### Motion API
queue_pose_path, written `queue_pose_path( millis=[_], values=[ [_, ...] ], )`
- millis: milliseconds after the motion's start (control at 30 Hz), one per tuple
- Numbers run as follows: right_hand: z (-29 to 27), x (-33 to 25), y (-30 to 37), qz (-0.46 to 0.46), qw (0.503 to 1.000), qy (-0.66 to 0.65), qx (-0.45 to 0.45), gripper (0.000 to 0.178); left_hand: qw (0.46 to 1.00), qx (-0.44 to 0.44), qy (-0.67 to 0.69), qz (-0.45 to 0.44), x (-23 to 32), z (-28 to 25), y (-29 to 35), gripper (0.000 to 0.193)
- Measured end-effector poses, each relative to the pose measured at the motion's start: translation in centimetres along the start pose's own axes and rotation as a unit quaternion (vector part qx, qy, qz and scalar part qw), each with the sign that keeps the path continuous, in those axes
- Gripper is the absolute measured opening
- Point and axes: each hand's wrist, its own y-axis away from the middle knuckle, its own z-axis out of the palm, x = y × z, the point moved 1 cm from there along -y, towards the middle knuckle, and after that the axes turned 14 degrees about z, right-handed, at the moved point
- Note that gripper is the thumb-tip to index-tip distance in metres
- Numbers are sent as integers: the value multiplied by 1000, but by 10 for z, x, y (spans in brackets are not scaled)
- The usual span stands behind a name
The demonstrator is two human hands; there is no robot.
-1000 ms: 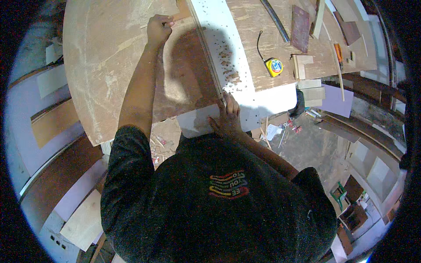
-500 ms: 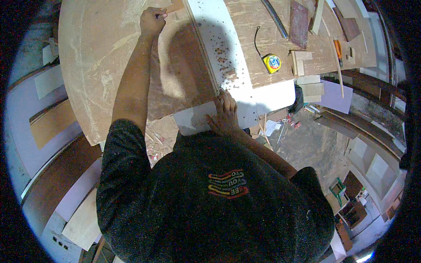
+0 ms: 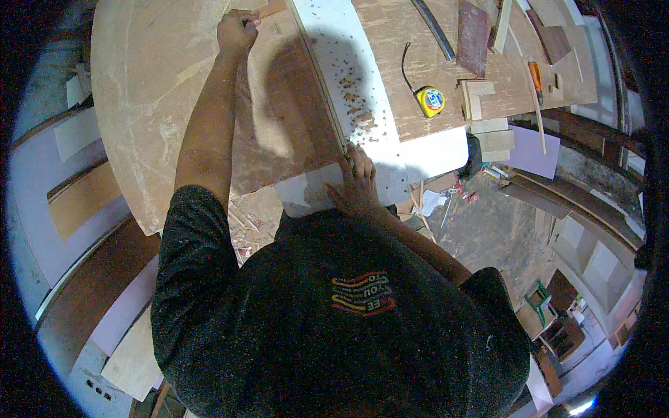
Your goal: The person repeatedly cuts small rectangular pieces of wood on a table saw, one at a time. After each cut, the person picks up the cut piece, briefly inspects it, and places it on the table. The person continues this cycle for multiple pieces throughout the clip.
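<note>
My left hand is curled closed over the far part of a large brown plywood sheet. A small tan piece of wood shows just beyond its fingertips; whether the fingers grip it is hidden. Close to my body, my right hand lies on a white board, thumb spread away from the stretched fingers. Its fingertips touch the near end of a long, thin wooden strip. The strip runs away from me along the plywood's edge, beside a white panel dotted with brown crumbs.
Right of the panel lie a yellow tape measure with a black strap, a dark bar, a reddish-brown board and an orange-handled tool. Scraps and litter cover the floor below. Boards lean at the left.
</note>
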Motion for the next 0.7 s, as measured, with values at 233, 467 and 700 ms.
queue_pose_path(
  millis=[233, 467, 700],
  values=[
    [0, 0, 1, 29, 999, -15, -29, 82, 1000, -10, 5, -29, 1, -2, -6, 21],
    [0, 1, -1, 28, 998, -9, -47, 86, 1000, 21, 8, -9, -9, 6, -7, 21],
    [6, 6, 1, 55, 994, -12, -97, 89, 995, 23, 96, -1, -11, 4, 0, 17]
  ],
)
